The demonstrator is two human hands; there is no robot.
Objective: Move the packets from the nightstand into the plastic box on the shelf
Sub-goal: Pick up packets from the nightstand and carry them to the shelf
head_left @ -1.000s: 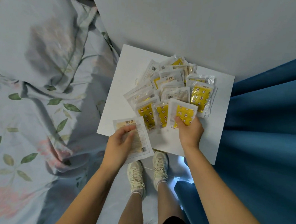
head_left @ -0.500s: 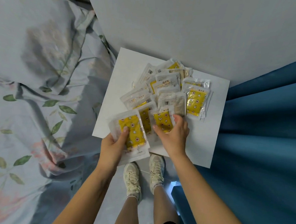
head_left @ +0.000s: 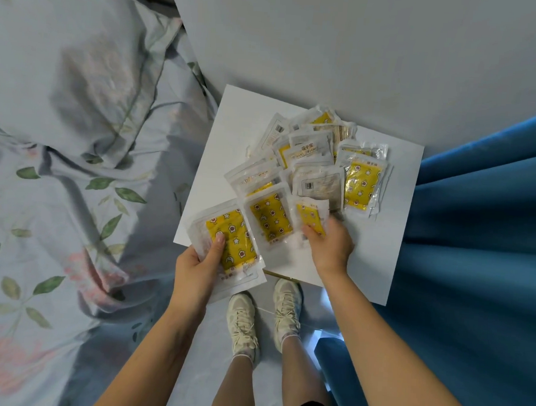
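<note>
A white nightstand (head_left: 380,241) stands against the wall with several clear packets (head_left: 313,161) heaped on it, some with yellow star-patterned contents. My left hand (head_left: 198,263) grips a small stack of packets (head_left: 231,241) at the nightstand's front left corner, thumb on the top yellow one. My right hand (head_left: 330,244) pinches another yellow packet (head_left: 310,214) at the front of the heap, its near edge lifted off the top. The plastic box and the shelf are out of view.
A bed with a floral grey cover (head_left: 57,190) and pillow (head_left: 80,75) lies close on the left. A blue curtain (head_left: 476,262) hangs on the right. My feet in pale sneakers (head_left: 264,315) stand on the floor below the nightstand's front edge.
My right hand passed a yellow packet onto the stack in my left hand, then moved back to the heap and closed on another packet. The left hand's stack grew.
</note>
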